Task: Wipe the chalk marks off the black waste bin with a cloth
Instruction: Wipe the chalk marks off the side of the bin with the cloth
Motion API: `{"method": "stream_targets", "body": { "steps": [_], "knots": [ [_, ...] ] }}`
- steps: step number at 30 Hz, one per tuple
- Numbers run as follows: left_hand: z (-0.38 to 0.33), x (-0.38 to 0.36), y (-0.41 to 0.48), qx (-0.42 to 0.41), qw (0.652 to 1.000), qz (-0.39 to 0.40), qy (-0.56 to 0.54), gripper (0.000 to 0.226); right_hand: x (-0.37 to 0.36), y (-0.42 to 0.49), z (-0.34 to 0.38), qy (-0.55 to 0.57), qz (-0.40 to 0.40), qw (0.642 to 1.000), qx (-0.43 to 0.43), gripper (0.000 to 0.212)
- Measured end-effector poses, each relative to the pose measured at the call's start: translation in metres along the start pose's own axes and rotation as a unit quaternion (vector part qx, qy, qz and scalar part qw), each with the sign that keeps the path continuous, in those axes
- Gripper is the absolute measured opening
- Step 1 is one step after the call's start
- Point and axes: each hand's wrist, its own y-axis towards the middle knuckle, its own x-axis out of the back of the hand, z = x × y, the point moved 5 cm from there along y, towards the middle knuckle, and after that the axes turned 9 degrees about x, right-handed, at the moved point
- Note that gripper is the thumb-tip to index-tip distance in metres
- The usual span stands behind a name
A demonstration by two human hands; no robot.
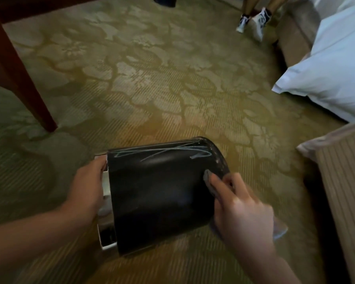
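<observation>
The black waste bin lies tipped on its side over the carpet, its open, silver-lined mouth toward the left. White chalk marks run across the upper part of its wall. My left hand grips the rim at the mouth. My right hand is closed on a grey cloth and presses it against the bin's wall near the base end, below the marks. More of the cloth shows blurred under that hand.
Patterned green-gold carpet covers the floor. A dark wooden furniture leg stands at left. A white pillow and bed edge are at right, a ribbed fabric edge nearer. Another person's feet in white shoes are at the top.
</observation>
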Motion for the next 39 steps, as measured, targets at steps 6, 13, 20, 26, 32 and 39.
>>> {"method": "stream_targets", "body": {
  "steps": [6,13,20,26,32,39],
  "knots": [
    [-0.001,-0.003,-0.005,-0.051,0.997,-0.046,0.045,0.034,0.014,0.064,-0.01,-0.07,-0.001,0.997,-0.013,0.023],
    [0.024,-0.001,-0.002,0.084,0.995,0.04,-0.018,0.045,0.015,0.054,0.057,-0.008,0.003,0.992,0.124,0.03],
    [0.021,-0.005,-0.002,0.114,0.989,0.045,-0.084,0.049,0.021,0.082,-0.01,-0.089,0.022,0.994,0.065,0.029],
    [0.017,-0.005,0.0,0.033,0.997,0.032,-0.061,0.048,0.02,0.055,0.032,-0.002,0.036,0.979,0.202,0.035],
    [0.021,-0.002,0.004,0.006,0.999,0.019,-0.025,0.047,0.016,0.085,-0.004,-0.103,0.055,0.983,0.139,0.027],
    [0.03,-0.001,-0.004,0.079,0.994,0.047,-0.05,0.044,0.021,0.071,0.033,-0.036,0.073,0.985,0.154,0.029]
  ]
}}
